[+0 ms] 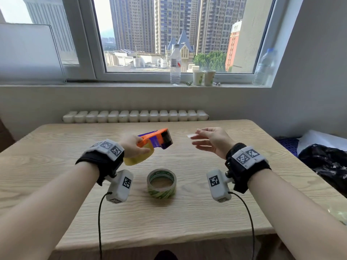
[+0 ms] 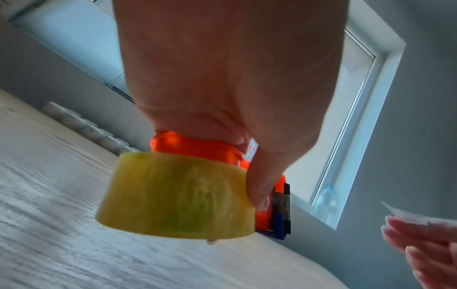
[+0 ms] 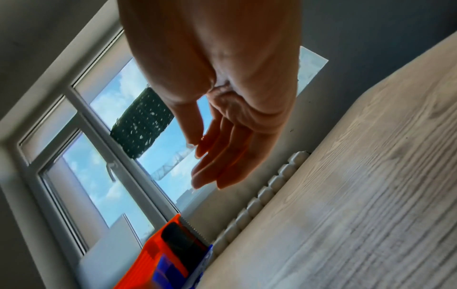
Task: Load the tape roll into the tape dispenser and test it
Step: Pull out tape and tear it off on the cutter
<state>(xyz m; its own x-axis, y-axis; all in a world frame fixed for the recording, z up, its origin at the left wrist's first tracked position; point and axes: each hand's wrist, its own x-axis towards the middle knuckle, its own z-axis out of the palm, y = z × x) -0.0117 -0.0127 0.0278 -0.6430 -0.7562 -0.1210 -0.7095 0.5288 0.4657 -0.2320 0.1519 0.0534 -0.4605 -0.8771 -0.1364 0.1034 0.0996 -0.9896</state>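
Two hands hover above the table [image 1: 187,218]. The left hand [image 1: 133,147] grips the orange tape dispenser [image 1: 156,138], its yellow tape roll [image 2: 176,195] partly hidden by fingers. The right hand [image 1: 212,140] pinches a small, blurred tape strip [image 1: 191,135], other fingers relaxed. A second roll [image 1: 161,183] lies on the table.

Bright window [image 1: 169,34] daylight; wrist views blurred, warped.

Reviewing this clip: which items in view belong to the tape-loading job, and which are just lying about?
Job items: tape dispenser with yellow tape roll, gripped by left hand; cut tape strip pinched by right hand; second tape roll on table.

Lying about: water bottle, two paper cups, dark cloth.
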